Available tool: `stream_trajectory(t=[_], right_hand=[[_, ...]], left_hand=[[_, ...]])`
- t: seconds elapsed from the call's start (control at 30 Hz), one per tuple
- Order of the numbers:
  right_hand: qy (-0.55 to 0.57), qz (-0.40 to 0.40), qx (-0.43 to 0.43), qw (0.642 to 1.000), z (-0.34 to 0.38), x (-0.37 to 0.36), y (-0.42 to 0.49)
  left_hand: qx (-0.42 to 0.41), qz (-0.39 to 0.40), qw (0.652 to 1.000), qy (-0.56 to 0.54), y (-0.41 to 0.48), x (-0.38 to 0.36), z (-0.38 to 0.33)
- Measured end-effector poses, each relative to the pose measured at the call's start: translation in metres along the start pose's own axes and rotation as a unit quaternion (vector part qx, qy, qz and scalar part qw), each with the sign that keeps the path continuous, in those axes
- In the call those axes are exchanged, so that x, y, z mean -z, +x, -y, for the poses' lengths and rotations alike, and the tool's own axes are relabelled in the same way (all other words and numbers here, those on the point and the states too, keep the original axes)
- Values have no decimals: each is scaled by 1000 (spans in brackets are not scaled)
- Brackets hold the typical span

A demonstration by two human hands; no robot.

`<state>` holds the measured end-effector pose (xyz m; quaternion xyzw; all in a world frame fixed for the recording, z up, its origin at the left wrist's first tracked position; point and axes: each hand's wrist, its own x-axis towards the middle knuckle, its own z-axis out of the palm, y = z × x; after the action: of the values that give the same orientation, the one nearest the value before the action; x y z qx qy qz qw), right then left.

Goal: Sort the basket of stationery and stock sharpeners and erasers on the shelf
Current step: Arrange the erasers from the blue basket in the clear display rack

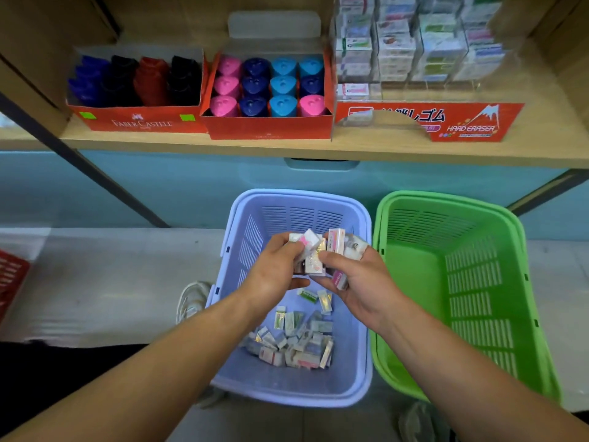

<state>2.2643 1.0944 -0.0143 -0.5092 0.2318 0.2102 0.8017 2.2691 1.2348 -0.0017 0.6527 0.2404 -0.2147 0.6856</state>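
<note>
A lilac basket stands on the floor with several wrapped erasers lying loose in its bottom. Above it, my left hand grips a small bunch of wrapped erasers, and my right hand holds more erasers against it. The two hands meet over the basket's middle. On the shelf above, a clear eraser display with a red "Hard Eraser" front holds stacked erasers. Beside it a red box holds pink, blue and cyan sharpeners.
A green basket with nothing in it stands right of the lilac one. A second red Faber-Castell box of dark sharpeners sits at shelf left. A red basket edge shows at far left. A black shelf strut slants down.
</note>
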Motion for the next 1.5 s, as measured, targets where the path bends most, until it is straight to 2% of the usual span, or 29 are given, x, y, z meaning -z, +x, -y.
stream_trajectory(t=[0.17, 0.37, 0.67, 0.87, 0.93, 1.17, 1.33, 1.5], right_hand=[[5, -3, 6, 1000, 0, 1, 2], [19, -24, 21, 999, -1, 5, 4], [-51, -19, 51, 997, -2, 9, 4], [-73, 3, 36, 997, -3, 5, 2], [-68, 14, 27, 997, -1, 5, 2], [-26, 11, -11, 1000, 1, 6, 0], [-69, 1, -3, 998, 0, 8, 1], [-56, 13, -11, 998, -1, 8, 1]], left_hand=[[-26, 4, 999, 43, 4, 1, 6], [-21, -57, 998, 12, 9, 5, 8], [-8, -15, 999, 38, 7, 2, 5], [-10, 20, 998, 56, 3, 2, 8], [-22, 25, 997, 67, 3, 6, 11], [-10, 26, 1000, -10, 8, 15, 14], [-15, 48, 999, 6, 8, 16, 14], [-11, 37, 999, 6, 10, 17, 13]])
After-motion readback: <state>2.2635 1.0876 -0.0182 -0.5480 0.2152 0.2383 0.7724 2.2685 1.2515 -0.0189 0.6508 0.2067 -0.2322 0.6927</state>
